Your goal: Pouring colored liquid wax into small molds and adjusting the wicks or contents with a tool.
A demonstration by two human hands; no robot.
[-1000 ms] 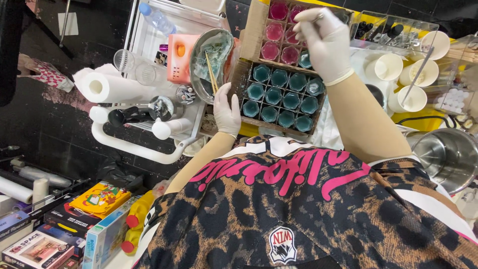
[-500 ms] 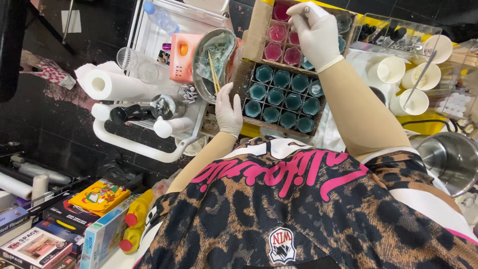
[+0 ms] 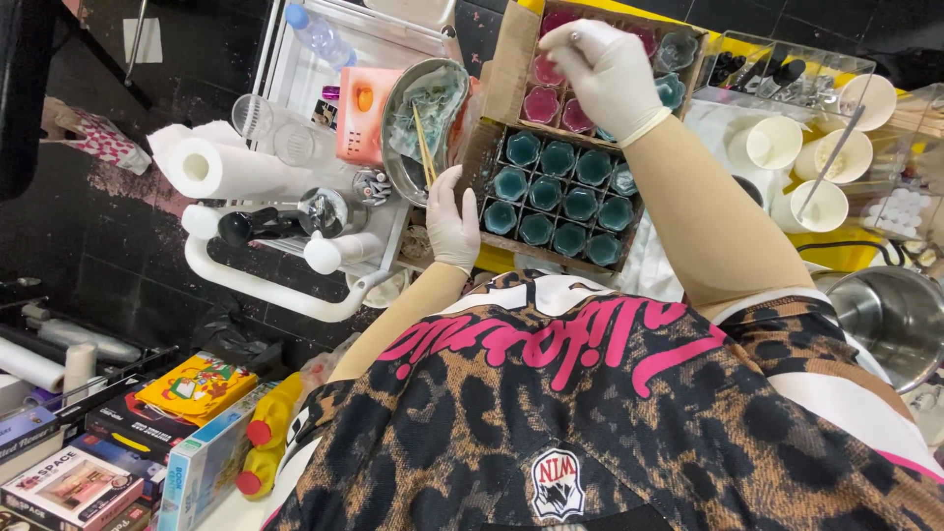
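Teal cups [image 3: 556, 197] sit in rows inside a cardboard box [image 3: 492, 147] at the middle of our head view, with pink cups [image 3: 542, 101] in the box section behind them. Our left hand [image 3: 450, 221], gloved in white, rests flat against the box's near left corner, its grip slack and holding nothing. Our right hand [image 3: 602, 71], also gloved, hovers over the far rows, fingers pinched together above the pink cups; we cannot tell what, if anything, they pinch. Left of the box lies a metal bowl [image 3: 425, 128] with a wooden stick [image 3: 425, 147] in it, then an orange-pink rectangular pack [image 3: 362, 113] and a paper towel roll [image 3: 221, 169]. Colourful flat boxes [image 3: 192, 388] are stacked at lower left beside yellow bottles [image 3: 270, 433] with red caps. White paper cups [image 3: 821, 162] stand at the right.
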